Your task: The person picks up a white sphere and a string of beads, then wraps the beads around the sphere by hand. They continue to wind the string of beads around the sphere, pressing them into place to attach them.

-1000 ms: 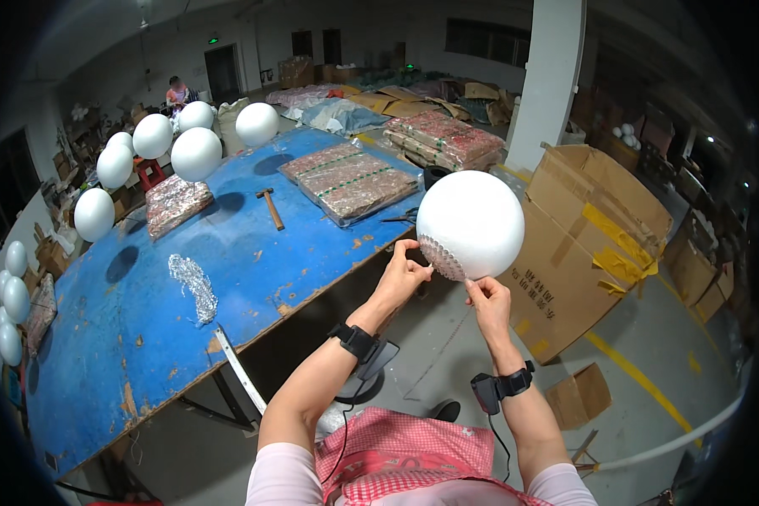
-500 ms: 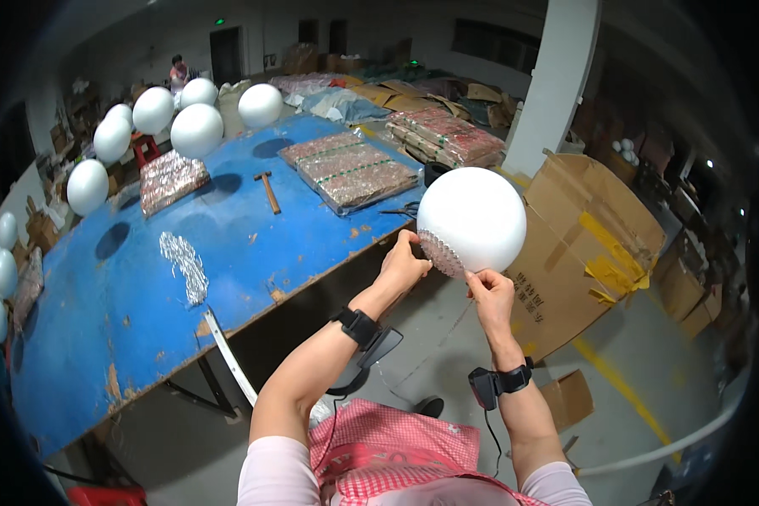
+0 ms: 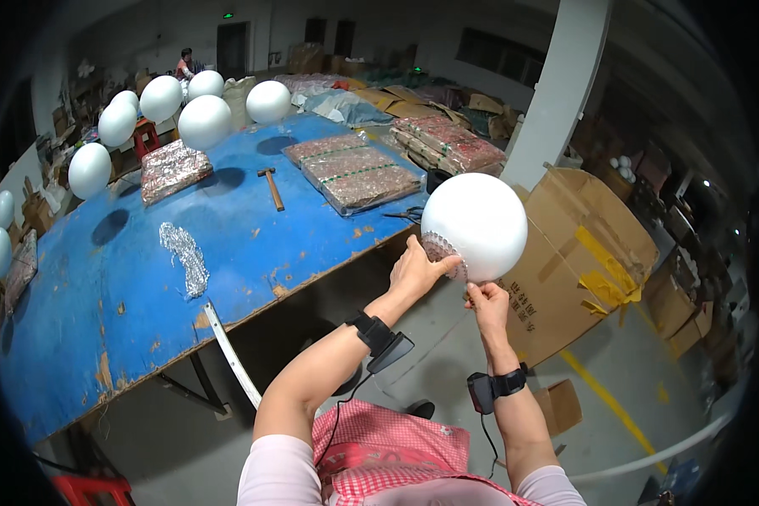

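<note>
In front of me is a big smooth white ball (image 3: 479, 221) with a round patch of pinkish-silver sequin trim (image 3: 438, 246) on its lower left side. My left hand (image 3: 415, 270) grips the ball at the patch, its thumb pressed over the trim and its fingers curled along the left edge. Just under the ball, my right hand (image 3: 489, 304) pinches the thin sequin strand that leads off the patch. Below that hand, the strand's run is too faint to follow. What supports the ball underneath is hidden.
A worn blue table (image 3: 244, 253) stands to the left, bearing a hammer (image 3: 272, 191), a crumpled silver strand bundle (image 3: 185, 257), scissors (image 3: 409, 214) and wrapped sequin packs (image 3: 354, 173). Several white balls (image 3: 205, 122) stand above its far side. Right is a large cardboard box (image 3: 590, 244).
My left thumb has moved right and now lies across the sequin patch. My right hand has dropped slightly away from the ball, and the whole view has shifted a little.
</note>
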The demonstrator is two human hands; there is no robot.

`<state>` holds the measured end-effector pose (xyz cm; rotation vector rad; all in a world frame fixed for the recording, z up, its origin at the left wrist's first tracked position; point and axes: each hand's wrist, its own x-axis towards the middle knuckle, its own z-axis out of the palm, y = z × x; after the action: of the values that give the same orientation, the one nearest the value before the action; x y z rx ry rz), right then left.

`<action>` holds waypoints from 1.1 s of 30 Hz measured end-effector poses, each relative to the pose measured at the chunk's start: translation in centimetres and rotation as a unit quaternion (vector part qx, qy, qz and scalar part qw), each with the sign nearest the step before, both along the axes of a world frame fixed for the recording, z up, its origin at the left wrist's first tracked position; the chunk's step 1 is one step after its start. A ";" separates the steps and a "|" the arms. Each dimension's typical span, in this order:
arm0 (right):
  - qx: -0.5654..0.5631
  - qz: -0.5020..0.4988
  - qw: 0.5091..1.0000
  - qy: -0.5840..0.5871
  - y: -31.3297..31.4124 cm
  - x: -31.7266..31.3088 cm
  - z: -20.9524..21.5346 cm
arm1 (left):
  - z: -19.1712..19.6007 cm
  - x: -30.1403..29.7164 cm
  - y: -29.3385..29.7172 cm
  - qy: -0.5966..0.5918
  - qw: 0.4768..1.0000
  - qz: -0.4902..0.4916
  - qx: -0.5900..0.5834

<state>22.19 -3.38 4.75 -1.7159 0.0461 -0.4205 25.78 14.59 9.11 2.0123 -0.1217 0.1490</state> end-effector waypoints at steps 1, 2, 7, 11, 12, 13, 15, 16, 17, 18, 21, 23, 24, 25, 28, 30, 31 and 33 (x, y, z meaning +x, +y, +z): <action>-0.003 0.005 1.000 -0.003 -0.1 0.1 -0.3 | -0.1 -0.2 -0.5 -0.001 1.000 -0.002 0.004; 0.002 0.002 1.000 -0.003 -0.2 0.1 -0.4 | -0.1 -0.6 -0.9 -0.037 0.999 0.017 0.029; 0.031 0.025 0.999 -0.008 -0.3 0.2 -0.6 | -0.5 -0.4 -2.0 -0.073 0.996 0.019 0.037; 0.060 0.035 0.998 -0.001 -0.6 -0.8 0.4 | -0.8 -0.2 -2.5 -0.051 0.998 0.022 -0.007; 0.075 0.045 0.996 0.008 -0.6 -1.6 1.0 | -0.9 -0.2 -2.4 -0.037 0.998 0.002 -0.048; 0.088 0.055 0.994 0.016 -0.6 -2.2 1.4 | -1.0 -0.1 -2.4 -0.023 0.996 -0.017 -0.088; 0.058 0.045 0.997 0.023 -0.5 -3.1 1.2 | -1.1 0.3 -2.4 -0.031 0.996 -0.001 -0.078; 0.021 0.037 0.999 0.032 -0.5 -3.5 1.1 | -1.2 0.4 -2.2 -0.006 0.995 -0.005 -0.098; 0.025 0.035 0.999 0.031 -0.6 -3.8 1.1 | -1.1 0.2 -2.2 0.020 0.993 -0.011 -0.119; 0.022 0.030 0.999 0.014 -0.7 -4.1 1.0 | -1.3 0.3 -2.3 -0.002 0.994 -0.005 -0.108; 0.024 0.016 0.999 -0.015 -0.9 -4.5 1.3 | -0.8 -0.2 -2.6 0.011 0.991 0.008 -0.136; 0.028 0.008 0.999 -0.026 -1.2 -4.4 1.4 | -0.6 -0.3 -2.4 0.009 0.988 0.006 -0.152; 0.006 0.003 1.000 -0.024 -1.4 -4.1 1.5 | -0.5 -0.4 -2.4 0.007 0.985 0.004 -0.171; -0.016 -0.002 1.000 -0.023 -1.6 -3.8 1.4 | -0.5 -0.6 -2.5 0.006 0.986 0.004 -0.169; -0.013 -0.015 0.999 -0.026 -2.0 -2.9 0.4 | -0.6 -0.5 -2.9 -0.007 0.989 0.015 -0.149; -0.015 -0.010 0.999 -0.028 -2.5 -2.5 -0.4 | -1.0 0.2 -2.8 0.007 0.982 0.026 -0.186; -0.018 -0.006 0.999 -0.028 -2.7 -2.5 -0.7 | -1.2 0.5 -2.6 0.005 0.982 0.025 -0.185; 0.004 0.002 1.000 -0.026 -3.0 -2.6 -1.3 | -1.0 0.8 -2.1 0.030 0.972 0.025 -0.231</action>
<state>19.64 -6.38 3.48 -1.6964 0.0068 -0.4600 26.58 12.52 8.08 1.5541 0.0048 0.1346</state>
